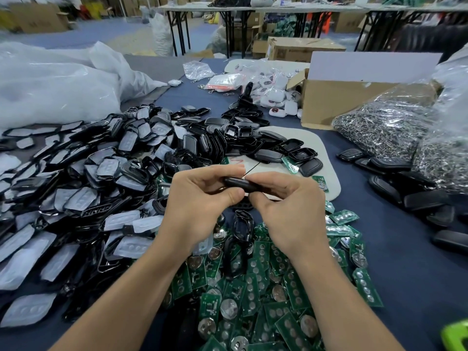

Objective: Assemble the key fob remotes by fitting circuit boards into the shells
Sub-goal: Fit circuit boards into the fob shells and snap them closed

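Both hands meet at the centre of the view, above the worktop (405, 262), and hold one black fob (239, 184) edge-on between them. The left hand (200, 198) pinches its left end, thumb below and fingers (215, 173) curled over the top. The right hand (288, 209) grasps the right end in the same way. Only the fob's rim shows, so whether a board already sits inside cannot be told; the hands look to be pressing the halves together. The fob is probably light, stiff and smooth-skinned, so it may slip. It is best held on its long edges near both ends, squeezing evenly so the seam closes without twisting. From the hands, the green boards (253, 287) lie heaped at 6 o'clock, many carrying coin cells. They look thin and rigid, so they are best lifted by their edges, clear of the button domes. Open shells (101, 178) with pale button pads spread out at 9 o'clock, and more black halves lie at 12. Closed fobs (395, 183) lie at 3 o'clock, and a bag of key rings (387, 130) sits at 2.
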### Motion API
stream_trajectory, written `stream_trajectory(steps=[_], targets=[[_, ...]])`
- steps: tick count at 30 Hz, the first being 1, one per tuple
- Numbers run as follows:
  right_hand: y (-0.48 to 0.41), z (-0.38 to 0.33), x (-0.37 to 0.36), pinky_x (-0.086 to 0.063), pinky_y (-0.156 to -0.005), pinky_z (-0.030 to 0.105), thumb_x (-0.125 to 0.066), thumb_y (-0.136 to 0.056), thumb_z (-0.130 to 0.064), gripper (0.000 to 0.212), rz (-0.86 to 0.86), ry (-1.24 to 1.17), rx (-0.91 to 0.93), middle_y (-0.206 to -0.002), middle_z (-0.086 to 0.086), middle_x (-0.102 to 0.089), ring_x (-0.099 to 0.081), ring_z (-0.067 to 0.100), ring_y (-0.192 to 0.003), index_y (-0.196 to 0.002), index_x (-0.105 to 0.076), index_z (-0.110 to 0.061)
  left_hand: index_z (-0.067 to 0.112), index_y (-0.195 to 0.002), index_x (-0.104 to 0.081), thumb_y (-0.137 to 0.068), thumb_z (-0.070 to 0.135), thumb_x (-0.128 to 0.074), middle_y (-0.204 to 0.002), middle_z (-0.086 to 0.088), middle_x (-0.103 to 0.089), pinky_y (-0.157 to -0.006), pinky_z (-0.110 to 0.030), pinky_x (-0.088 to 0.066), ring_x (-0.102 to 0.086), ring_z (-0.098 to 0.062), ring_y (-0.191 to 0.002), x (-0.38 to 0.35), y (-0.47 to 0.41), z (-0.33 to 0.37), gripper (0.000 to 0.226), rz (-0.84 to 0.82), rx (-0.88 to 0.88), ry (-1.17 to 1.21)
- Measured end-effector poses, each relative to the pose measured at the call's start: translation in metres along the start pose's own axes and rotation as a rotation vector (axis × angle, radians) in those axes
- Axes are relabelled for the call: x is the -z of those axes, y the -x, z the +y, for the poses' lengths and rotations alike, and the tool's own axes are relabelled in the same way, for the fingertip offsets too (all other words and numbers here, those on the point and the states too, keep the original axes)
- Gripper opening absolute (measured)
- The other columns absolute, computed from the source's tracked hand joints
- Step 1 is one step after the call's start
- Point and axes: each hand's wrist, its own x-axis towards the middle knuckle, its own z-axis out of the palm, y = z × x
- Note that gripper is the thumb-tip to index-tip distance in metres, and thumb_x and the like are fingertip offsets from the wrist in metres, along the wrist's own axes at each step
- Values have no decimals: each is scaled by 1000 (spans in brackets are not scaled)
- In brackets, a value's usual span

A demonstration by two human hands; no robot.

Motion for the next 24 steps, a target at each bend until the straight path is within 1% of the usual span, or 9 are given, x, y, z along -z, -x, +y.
stream_trajectory(steps=[4, 7, 10, 14, 16, 19, 21, 22, 24], targets=[[1, -3, -1, -61, -86, 26, -81, -78, -2, 40, 25, 7, 14, -88, -26, -77, -74, -3, -88, -90, -81, -41, 20, -94, -84, -78, -19, -78, -110, 1, -81, -86, -25, -60, -77, -19, -106, 0, 0, 2, 43, -2, 9, 41], [0, -3, 1, -62, -82, 31, -80, -78, -8, 34, -15, 57, 14, -86, -23, -77, -75, 1, -84, -96, -82, -37, 17, -93, -83, -78, -20, -77, -109, -1, -81, -87, -23, -60, -77, -19, -107, -1, 0, 4, 40, 4, 16, 59], [1, -3, 2, -62, -73, 37, -79, -80, -10, 36, -62, 96, -3, -80, -22, -77, -74, 7, -74, -100, -82, -39, 17, -93, -82, -78, -18, -77, -106, 0, -82, -85, -22, -59, -77, -17, -104, -2, 1, 6, 38, 19, 9, 33], [2, -5, 2, -59, -70, 41, -82, -81, -8, 40, -67, 25, -22, -75, -20, -76, -74, 14, -70, -93, -81, -45, 17, -93, -82, -81, -15, -76, -104, -1, -82, -83, -21, -59, -78, -17, -100, -1, 1, 8, 35, 21, 29, 35], [2, -5, 2, -60, -69, 41, -83, -81, -8, 40, -65, 24, -20, -74, -21, -76, -74, 13, -69, -93, -81, -46, 18, -95, -83, -81, -13, -78, -101, -3, -82, -82, -21, -59, -78, -17, -97, -1, 1, 8, 34, 29, 41, 40], [2, -7, 1, -62, -72, 33, -83, -80, -7, 42, -54, 6, -7, -76, -24, -76, -75, 6, -72, -91, -80, -48, 17, -98, -84, -81, -4, -80, -96, -9, -81, -82, -21, -58, -76, -19, -92, -1, 1, 9, 28, 54, 62, 80], [2, -9, 1, -61, -73, 25, -84, -79, -6, 46, -39, -3, 3, -77, -26, -76, -74, 1, -74, -86, -78, -51, 17, -98, -84, -82, 12, -78, -100, -9, -81, -86, -25, -59, -76, -19, -101, -1, 1, 9, 18, 43, 88, 133], [2, -9, 1, -60, -73, 22, -84, -79, -5, 46, -29, -9, 5, -77, -26, -76, -74, 0, -75, -85, -78, -51, 17, -98, -84, -82, 19, -75, -103, -9, -81, -89, -28, -60, -76, -21, -106, 0, 1, 9, 18, 29, 103, 156], [1, -7, 2, -61, -75, 25, -83, -77, -3, 44, -3, -43, -13, -78, -22, -77, -75, 4, -76, -84, -79, -46, 16, -99, -84, -83, 25, -72, -107, -10, -81, -93, -32, -61, -74, -24, -111, 2, 1, 9, 22, 9, 123, 176]])
